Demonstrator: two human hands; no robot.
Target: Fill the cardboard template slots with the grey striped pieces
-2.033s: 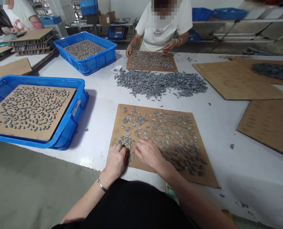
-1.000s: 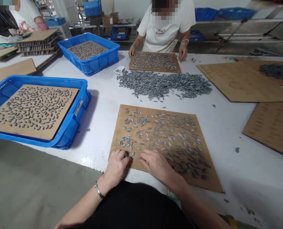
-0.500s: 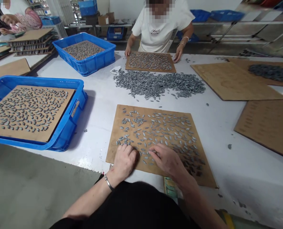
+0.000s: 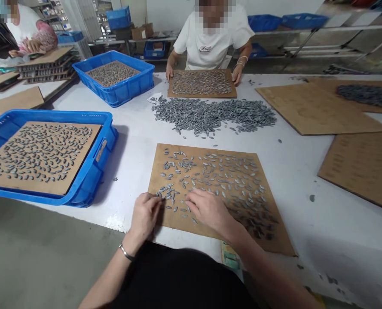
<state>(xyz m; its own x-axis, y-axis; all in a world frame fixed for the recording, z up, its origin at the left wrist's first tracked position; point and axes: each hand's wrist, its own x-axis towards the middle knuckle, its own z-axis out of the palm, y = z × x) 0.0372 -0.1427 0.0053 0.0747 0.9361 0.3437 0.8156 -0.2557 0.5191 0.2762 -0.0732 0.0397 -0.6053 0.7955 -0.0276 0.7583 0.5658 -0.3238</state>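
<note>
Well to the left of the near board [image 4: 154, 178], on the same white desk [image 4: 131, 165], a blue tray [image 4: 92, 183] carries a board covered with spaced grey pieces; that one looks complete. A second blue tray [image 4: 113, 98], farther beyond the near board and also to its left, carries another covered board.

At the near board's left edge is the left hand [image 4: 144, 214], fingers curled, thumb and fingertips brought together beside some pieces; whether one is pinched there I cannot tell. Across the near board's left part, the clustered pieces [image 4: 169, 165] lie in clumps, some touching, so this side seems to be what is left to space out.

Over the near board's front part is the right hand [image 4: 210, 210], fingers bent and held close together, tips low among loose pieces; what they grip, if anything, is not clear.

From the near board's middle to its right side, the spaced pieces [image 4: 223, 187] lie mostly singly, in loose rows; I judge this larger share about done.

Beyond the near board's far edge sits a big grey pile [image 4: 203, 116], so plenty of stock remains. Behind it a co-worker [image 4: 210, 56] touches both sides of a filled board. Right of the near board lie flat brown boards [image 4: 302, 107].
</note>
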